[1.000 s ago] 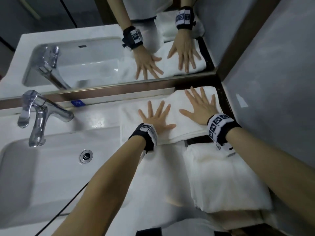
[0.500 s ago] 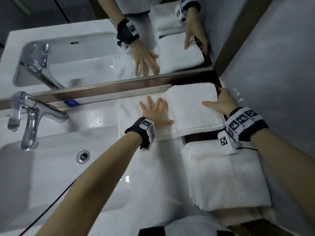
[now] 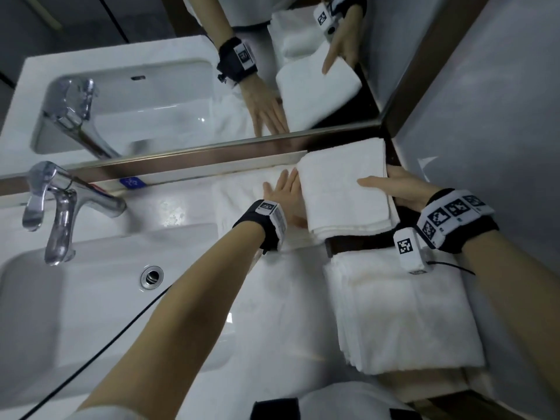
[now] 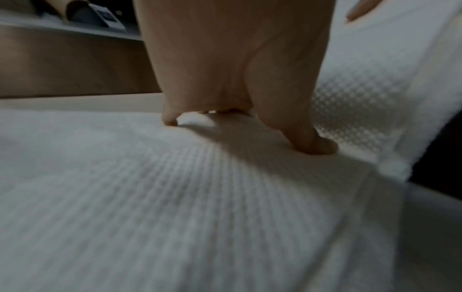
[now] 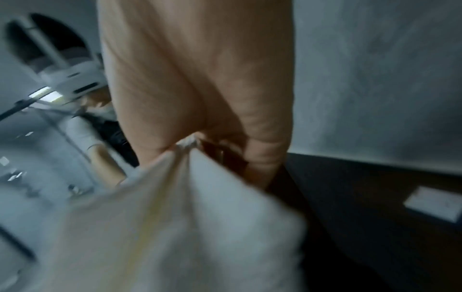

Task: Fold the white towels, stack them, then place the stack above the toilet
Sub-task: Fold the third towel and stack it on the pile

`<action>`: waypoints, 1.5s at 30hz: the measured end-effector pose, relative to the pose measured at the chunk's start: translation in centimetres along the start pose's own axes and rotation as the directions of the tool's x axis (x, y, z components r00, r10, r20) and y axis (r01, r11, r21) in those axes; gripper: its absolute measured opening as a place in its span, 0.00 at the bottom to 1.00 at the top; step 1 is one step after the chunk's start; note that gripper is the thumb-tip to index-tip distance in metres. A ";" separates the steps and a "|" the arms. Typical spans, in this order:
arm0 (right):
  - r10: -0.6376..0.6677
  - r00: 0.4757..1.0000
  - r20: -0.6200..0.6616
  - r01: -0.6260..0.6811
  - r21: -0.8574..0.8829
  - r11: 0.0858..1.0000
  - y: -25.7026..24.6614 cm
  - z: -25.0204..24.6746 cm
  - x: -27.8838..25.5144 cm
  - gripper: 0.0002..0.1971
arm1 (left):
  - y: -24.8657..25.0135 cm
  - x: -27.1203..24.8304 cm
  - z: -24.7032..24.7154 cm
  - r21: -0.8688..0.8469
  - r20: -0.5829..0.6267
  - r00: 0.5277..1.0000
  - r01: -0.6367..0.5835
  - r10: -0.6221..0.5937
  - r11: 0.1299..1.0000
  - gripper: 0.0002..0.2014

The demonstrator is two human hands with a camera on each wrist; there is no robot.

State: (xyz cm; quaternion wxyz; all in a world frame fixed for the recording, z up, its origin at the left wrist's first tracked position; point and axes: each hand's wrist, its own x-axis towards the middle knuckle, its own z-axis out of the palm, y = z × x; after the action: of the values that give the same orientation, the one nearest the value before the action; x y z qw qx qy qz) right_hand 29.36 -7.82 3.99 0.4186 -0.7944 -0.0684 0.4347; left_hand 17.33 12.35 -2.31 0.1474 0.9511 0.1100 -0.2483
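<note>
A white towel [image 3: 342, 189] lies on the counter against the mirror, its right half lifted and folded leftwards. My right hand [image 3: 394, 189] grips that half at its right edge, thumb on top and fingers underneath; the right wrist view shows the towel [image 5: 190, 207] pinched in the hand [image 5: 190, 142]. My left hand [image 3: 285, 192] lies flat, fingers straight, on the towel's left half [image 3: 239, 201], beside the fold. In the left wrist view the fingertips [image 4: 322, 148] press the towel [image 4: 175, 197]. A stack of folded white towels [image 3: 403, 313] sits nearer, at the right.
A white sink [image 3: 75, 313] with a chrome faucet [image 3: 57, 207] and a drain [image 3: 151, 277] fills the left. The mirror [image 3: 181, 86] stands right behind the towel. A grey wall [image 3: 485, 131] closes the right side. A black cable [image 3: 91, 359] runs under my left arm.
My right hand left the towel's top, took hold of its right edge and lifted that half over to the left. My left hand closed its spread fingers and stayed pressing.
</note>
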 end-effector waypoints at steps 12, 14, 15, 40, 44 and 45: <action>-0.250 0.966 0.070 0.248 0.036 0.968 -7.3 7.1 -2.4 0.16 | -8.4 -8.7 4.0 -0.721 -0.280 0.609 0.377 -0.742 0.581 0.28; -0.253 0.965 0.073 0.253 0.005 0.967 -8.5 9.1 -2.6 0.18 | -9.0 -9.0 4.5 -0.874 -0.040 0.601 0.366 -0.798 0.319 0.26; -0.252 0.965 0.074 0.254 -0.019 0.967 -9.0 10.1 -2.6 0.18 | -9.4 -9.1 4.6 -0.900 0.065 0.647 0.367 -0.760 0.236 0.26; -0.317 0.939 -0.133 0.205 -0.526 0.826 -3.2 16.4 2.7 0.30 | -9.0 -8.8 2.1 -0.700 -0.200 0.768 0.322 -0.608 0.637 0.22; -0.323 0.942 -0.092 0.199 -0.620 0.759 -2.0 18.4 3.1 0.33 | -10.0 -8.8 2.1 -0.761 -0.187 0.744 0.303 -0.642 0.573 0.17; -0.318 0.943 -0.100 0.180 -0.650 0.739 -1.8 19.1 3.2 0.33 | -10.5 -8.9 2.2 -0.771 -0.189 0.739 0.296 -0.646 0.564 0.17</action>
State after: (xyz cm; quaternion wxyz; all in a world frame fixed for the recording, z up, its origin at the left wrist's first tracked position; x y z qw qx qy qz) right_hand 17.50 6.39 -1.91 0.1867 -0.9122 -0.2729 0.2421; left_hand 5.81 20.16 -2.01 0.3895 0.7834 0.4842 0.0102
